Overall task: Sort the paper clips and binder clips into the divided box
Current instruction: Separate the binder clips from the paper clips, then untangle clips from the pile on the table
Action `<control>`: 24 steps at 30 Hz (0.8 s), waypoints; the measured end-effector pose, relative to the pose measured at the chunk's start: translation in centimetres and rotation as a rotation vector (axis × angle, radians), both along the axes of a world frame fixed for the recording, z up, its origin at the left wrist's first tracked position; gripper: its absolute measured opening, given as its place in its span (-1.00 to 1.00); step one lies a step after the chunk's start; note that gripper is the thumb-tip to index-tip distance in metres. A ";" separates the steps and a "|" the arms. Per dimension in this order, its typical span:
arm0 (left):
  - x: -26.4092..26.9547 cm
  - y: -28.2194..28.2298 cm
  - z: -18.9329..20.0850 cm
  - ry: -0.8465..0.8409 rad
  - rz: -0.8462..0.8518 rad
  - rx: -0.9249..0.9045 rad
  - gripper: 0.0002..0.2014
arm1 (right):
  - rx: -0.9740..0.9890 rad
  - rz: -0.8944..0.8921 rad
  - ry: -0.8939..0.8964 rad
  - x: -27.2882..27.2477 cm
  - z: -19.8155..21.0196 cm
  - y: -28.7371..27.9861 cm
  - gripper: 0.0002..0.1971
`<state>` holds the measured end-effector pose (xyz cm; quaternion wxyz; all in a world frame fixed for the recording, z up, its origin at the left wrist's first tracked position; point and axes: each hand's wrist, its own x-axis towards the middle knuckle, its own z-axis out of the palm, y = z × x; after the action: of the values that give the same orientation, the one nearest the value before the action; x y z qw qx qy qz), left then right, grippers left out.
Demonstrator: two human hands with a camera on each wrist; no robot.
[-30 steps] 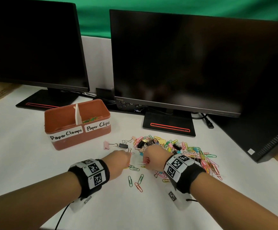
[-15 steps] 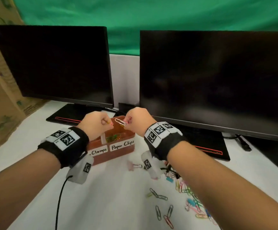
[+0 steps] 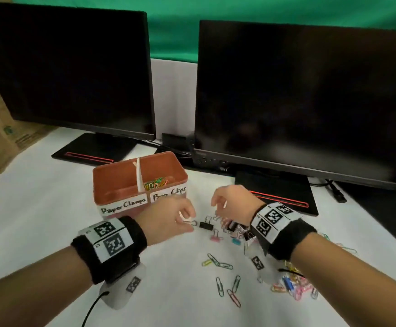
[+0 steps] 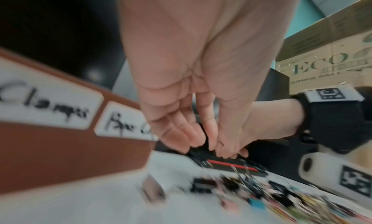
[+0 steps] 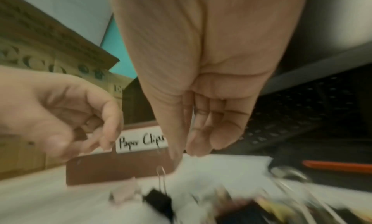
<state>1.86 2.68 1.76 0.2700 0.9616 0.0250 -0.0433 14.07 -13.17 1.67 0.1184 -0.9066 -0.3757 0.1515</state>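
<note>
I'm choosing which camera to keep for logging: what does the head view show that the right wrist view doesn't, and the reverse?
Only the head view shows inside the divided box: coloured paper clips in the Paper Clips side, plus loose paper clips on the table. Only the right wrist view shows the undersides of the right hand's fingers, loosely curled and holding nothing. Both show the left hand, the box's labelled front and the black binder clip.

My left hand [image 3: 166,217] covers the pale clip under its fingers, so I cannot tell whether my grip has closed on it, and it hides part of the "Paper Clips" label [image 3: 168,194] on the divided box [image 3: 112,185]. My right forearm [image 3: 333,267] hides much of the clip pile [image 3: 291,285] toward the desk's right edge. Both wrist views smear the clips on the desk into blur.
</note>
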 end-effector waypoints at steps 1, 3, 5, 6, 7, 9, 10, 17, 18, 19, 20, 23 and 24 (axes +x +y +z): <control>-0.1 -1.1 -1.0 0.054 -0.067 0.005 -0.71 | -0.092 0.008 0.005 -0.2 -0.9 -0.9 -0.78; -0.2 -3.0 -3.0 0.128 -0.162 0.035 -0.64 | -0.189 0.013 0.024 -0.9 -2.3 -1.8 -0.79; 0.0 -4.4 -4.4 0.152 -0.208 0.056 -0.60 | -0.190 -0.008 0.040 -1.5 -3.2 -2.0 -0.79; 0.2 -4.8 -4.9 0.155 -0.218 0.065 -0.60 | -0.181 -0.025 0.041 -1.6 -3.5 -1.9 -0.79; 0.3 -5.1 -5.2 0.150 -0.219 0.077 -0.61 | -0.181 -0.038 0.041 -1.6 -3.7 -1.6 -0.80; 0.8 -5.4 -5.6 0.136 -0.206 0.097 -0.66 | -0.203 -0.040 0.045 -1.4 -4.0 -1.1 -0.81; 1.0 -5.5 -5.8 0.134 -0.194 0.095 -0.70 | -0.220 -0.034 0.050 -1.3 -4.1 -0.9 -0.80; 1.8 -5.5 -6.0 0.183 -0.192 0.080 -0.89 | -0.289 0.023 0.006 -1.3 -4.9 -0.5 -0.76; 1.8 -5.6 -6.0 0.178 -0.201 0.066 -0.92 | -0.281 0.036 -0.008 -1.4 -5.0 -0.6 -0.77; 1.7 -5.6 -5.9 0.168 -0.201 0.042 -0.95 | -0.262 0.051 -0.014 -1.4 -5.0 -0.9 -0.79; 1.7 -5.5 -5.9 0.153 -0.188 0.009 -0.95 | -0.223 0.062 -0.007 -1.4 -4.8 -1.2 -0.80; 1.1 -4.7 -5.5 0.133 -0.096 -0.104 -0.88 | -0.105 0.102 0.027 -1.2 -3.9 -3.1 -0.74; 1.0 -4.4 -5.4 0.127 -0.082 -0.107 -0.86 | -0.089 0.127 0.032 -1.3 -3.6 -3.8 -0.73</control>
<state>2.83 -1.69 -3.63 0.3167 0.9414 0.0003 -0.1164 12.78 -16.92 -1.95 0.0744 -0.8828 -0.4233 0.1897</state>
